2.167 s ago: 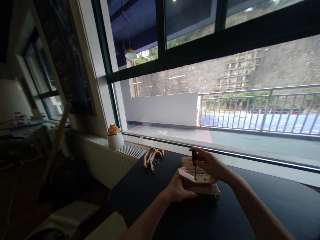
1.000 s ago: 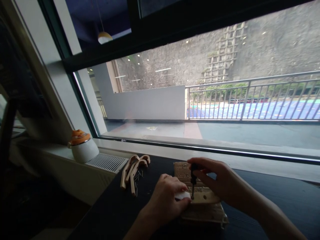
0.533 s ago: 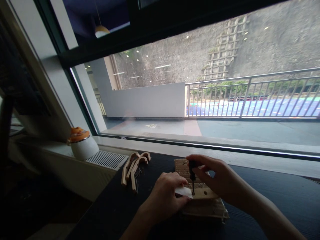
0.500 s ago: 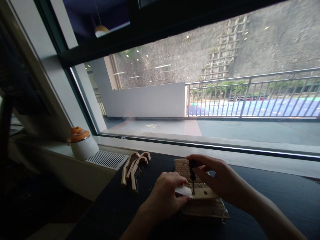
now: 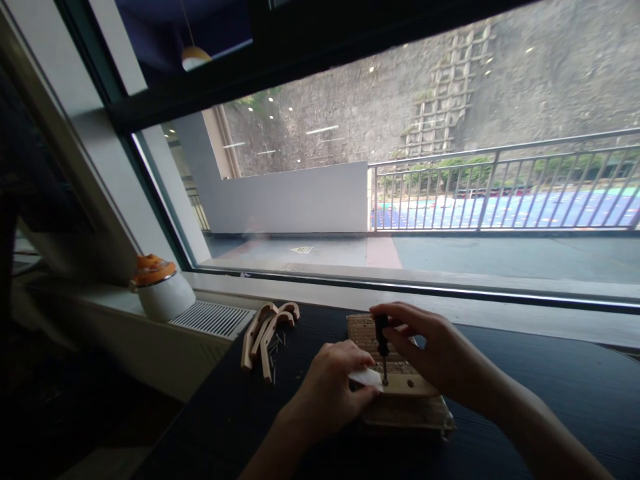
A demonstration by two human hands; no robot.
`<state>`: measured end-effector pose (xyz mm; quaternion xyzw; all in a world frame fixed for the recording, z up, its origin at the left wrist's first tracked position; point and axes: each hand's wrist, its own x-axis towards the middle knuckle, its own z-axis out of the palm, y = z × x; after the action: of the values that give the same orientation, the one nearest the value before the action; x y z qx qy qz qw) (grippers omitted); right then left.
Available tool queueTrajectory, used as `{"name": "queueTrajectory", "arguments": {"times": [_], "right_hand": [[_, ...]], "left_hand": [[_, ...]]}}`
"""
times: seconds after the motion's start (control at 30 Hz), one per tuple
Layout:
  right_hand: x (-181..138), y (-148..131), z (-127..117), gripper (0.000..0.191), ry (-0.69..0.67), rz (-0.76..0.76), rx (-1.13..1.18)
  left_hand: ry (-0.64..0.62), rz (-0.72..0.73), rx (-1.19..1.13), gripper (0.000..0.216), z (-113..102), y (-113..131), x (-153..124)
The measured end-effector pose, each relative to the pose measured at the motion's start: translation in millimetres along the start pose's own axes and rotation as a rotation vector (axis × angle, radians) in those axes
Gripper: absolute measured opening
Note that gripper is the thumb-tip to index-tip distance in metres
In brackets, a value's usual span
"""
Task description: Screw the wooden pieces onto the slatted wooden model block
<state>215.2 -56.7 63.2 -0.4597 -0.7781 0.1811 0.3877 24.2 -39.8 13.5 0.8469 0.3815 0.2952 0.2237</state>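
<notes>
My right hand [image 5: 423, 337] grips the black handle of a screwdriver [image 5: 383, 333] from above. The screwdriver stands almost upright, its tip at a hole in a pale wooden piece [image 5: 399, 385]. A second dark hole shows farther right along the wood. My left hand [image 5: 333, 380] is closed around the left end of this piece, thumb in front and fingers behind. A white, paper-like scrap [image 5: 365, 377] shows between the left thumb and fingers; how it joins the wood I cannot tell. Beneath lies a stack of pitted corrugated cardboard [image 5: 361, 328].
Several curved wooden pieces [image 5: 267, 340] lie left on the dark table [image 5: 540, 373], loose screws [image 5: 273, 350] beside them. A white pot-like container with an orange top [image 5: 163, 290] stands by a vent grille [image 5: 213, 320]. Behind the table runs a window sill [image 5: 320, 293].
The view has shifted slightly. Both hands keep their grips, and the screwdriver stays at the same hole, its handle leaning a little differently.
</notes>
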Motion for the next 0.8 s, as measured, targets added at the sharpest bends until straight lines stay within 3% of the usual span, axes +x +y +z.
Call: {"name": "queueTrajectory", "arguments": {"times": [0.47, 0.8], "right_hand": [[0.5, -3.3, -2.7, 0.024, 0.047, 0.011, -0.020], [2.3, -6.0, 6.3, 0.027, 0.068, -0.065, -0.054]], "left_hand": [[-0.020, -0.023, 0.042, 0.016, -0.8, 4.1, -0.3], [-0.028, -0.021, 0.080, 0.013, -1.6, 4.3, -0.8]]}}
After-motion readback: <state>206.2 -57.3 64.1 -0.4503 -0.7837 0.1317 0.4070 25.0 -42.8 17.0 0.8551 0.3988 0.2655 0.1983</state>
